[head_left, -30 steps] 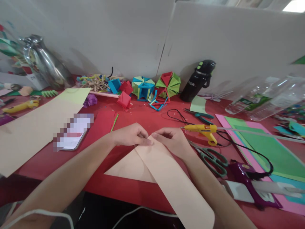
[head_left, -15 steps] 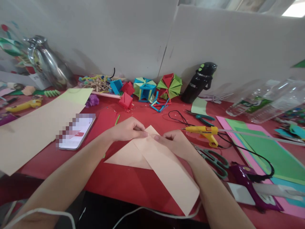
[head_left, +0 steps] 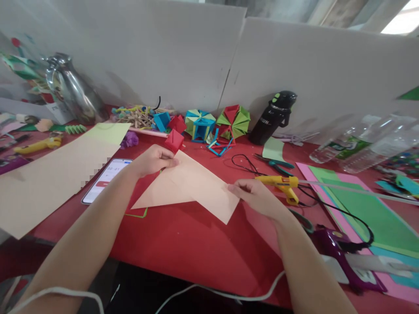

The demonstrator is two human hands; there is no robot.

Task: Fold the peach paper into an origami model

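A folded sheet of peach paper [head_left: 193, 185] lies on the red table [head_left: 196, 248] in front of me. My left hand [head_left: 153, 160] pinches its far left corner, fingers closed on the paper. My right hand [head_left: 253, 198] pinches its right edge, also closed on it. Between the two hands the sheet lies spread out, with a diagonal fold running across it.
A phone [head_left: 106, 179] lies left of the paper, beside a large tan sheet [head_left: 49, 174]. A yellow glue gun [head_left: 281, 184], green scissors [head_left: 303, 220], a purple tool [head_left: 343, 257] and coloured sheets [head_left: 369, 209] lie on the right. Folded paper models [head_left: 216, 124], a black bottle [head_left: 273, 117] and a metal jug [head_left: 70, 89] stand at the back.
My hands have moved apart from the middle. The long paper strip that hung over the near table edge has been drawn up onto the table, and the sheet now lies spread between my hands.
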